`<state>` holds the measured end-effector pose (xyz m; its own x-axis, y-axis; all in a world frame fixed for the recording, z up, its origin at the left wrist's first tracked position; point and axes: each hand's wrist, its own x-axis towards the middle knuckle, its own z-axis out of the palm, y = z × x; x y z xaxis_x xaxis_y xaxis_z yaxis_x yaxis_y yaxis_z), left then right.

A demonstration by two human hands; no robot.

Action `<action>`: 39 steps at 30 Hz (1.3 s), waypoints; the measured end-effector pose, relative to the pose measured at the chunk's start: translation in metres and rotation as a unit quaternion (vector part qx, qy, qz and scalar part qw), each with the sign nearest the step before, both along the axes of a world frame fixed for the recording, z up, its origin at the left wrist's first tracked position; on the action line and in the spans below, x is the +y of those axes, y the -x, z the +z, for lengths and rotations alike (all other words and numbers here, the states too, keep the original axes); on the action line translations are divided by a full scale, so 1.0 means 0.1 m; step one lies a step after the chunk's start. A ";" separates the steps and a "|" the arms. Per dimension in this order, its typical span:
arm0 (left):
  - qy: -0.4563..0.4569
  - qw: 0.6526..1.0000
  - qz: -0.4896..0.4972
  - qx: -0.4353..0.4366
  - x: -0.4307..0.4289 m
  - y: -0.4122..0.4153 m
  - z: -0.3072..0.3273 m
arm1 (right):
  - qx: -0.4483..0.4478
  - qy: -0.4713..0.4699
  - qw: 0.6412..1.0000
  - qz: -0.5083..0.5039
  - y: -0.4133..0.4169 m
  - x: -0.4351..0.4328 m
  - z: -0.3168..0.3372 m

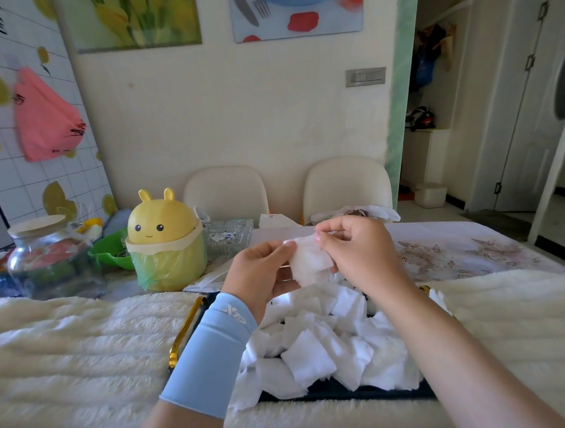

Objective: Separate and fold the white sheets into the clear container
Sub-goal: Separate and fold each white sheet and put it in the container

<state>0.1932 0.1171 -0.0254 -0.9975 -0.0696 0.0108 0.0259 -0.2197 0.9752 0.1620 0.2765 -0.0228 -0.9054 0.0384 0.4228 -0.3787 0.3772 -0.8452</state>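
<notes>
A small white sheet (310,261) is held up over the table between both hands. My left hand (261,274) pinches its left edge, and my right hand (358,249) pinches its top right corner with fingertips. Below them a heap of folded white sheets (321,352) fills a dark tray (349,394) with gold handles (182,333). A clear glass dish (228,238) stands behind the hands, left of centre. A light blue sleeve covers my left forearm.
A yellow rabbit-shaped bin (165,243) with a green bag stands left of the hands. A glass jar (48,259) and a green bowl (111,252) sit at the far left. A fluffy white cloth (69,349) covers the near table. Two cream chairs (227,190) stand behind.
</notes>
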 end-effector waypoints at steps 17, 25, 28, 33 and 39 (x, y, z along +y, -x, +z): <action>-0.065 0.996 -0.039 -0.039 -0.06 -0.01 0.04 | 0.039 -0.035 0.997 0.062 -0.07 0.08 0.08; -0.031 0.999 0.002 -0.026 -0.07 0.01 -0.01 | 0.004 0.112 0.986 0.120 -0.13 0.08 0.21; -0.022 1.000 -0.018 -0.013 -0.04 0.00 0.01 | 0.005 0.044 0.991 0.125 -0.15 0.05 0.18; -0.013 0.999 -0.047 -0.003 -0.05 -0.03 0.05 | 0.017 -0.014 0.997 0.074 -0.08 0.06 0.12; 0.036 0.995 -0.095 0.012 -0.09 -0.03 0.04 | 0.050 -0.083 0.995 0.027 -0.06 0.06 0.08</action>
<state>0.1960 0.1079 -0.0215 -0.9921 0.1211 0.0329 0.0142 -0.1521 0.9883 0.1683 0.2820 -0.0144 -0.8575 -0.0878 0.5070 -0.4813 0.4852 -0.7300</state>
